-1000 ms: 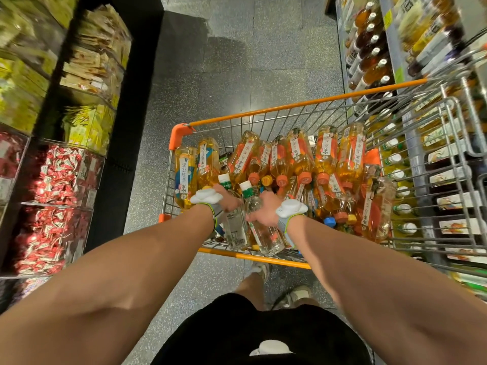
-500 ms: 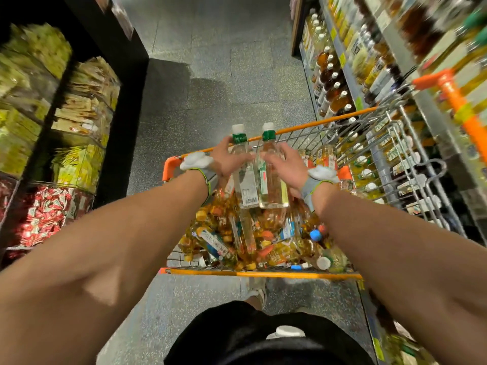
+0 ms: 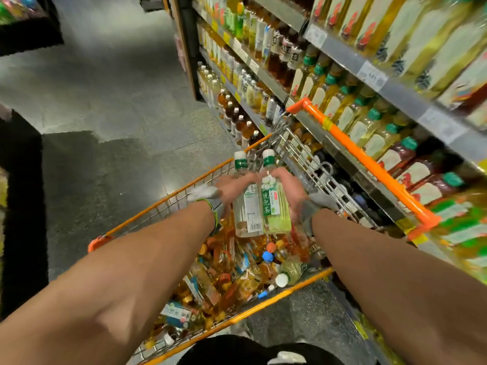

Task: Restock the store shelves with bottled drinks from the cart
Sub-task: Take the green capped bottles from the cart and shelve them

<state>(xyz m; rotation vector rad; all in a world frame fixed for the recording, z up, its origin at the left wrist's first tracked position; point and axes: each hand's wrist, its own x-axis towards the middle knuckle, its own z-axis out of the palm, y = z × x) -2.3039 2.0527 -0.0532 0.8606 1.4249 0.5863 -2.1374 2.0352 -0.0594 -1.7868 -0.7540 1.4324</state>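
While the wire cart (image 3: 168, 199) is standing beside the drinks shelves (image 3: 395, 84), a pale bottle (image 3: 246, 209) and a green-labelled tea bottle (image 3: 274, 206) are being held upright, touching, above its load. The left hand (image 3: 232, 188) is being curled round the first, the right hand (image 3: 290, 191) round the second, at mid-body. Full, smooth plastic is judged weighty and slippery; label waists are being favoured.

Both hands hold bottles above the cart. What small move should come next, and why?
Probably swing both bottles to the right, toward the shelf. The left hand grips the left bottle and the right hand grips the right bottle, both upright above the cart; the shelf stands close on the right.
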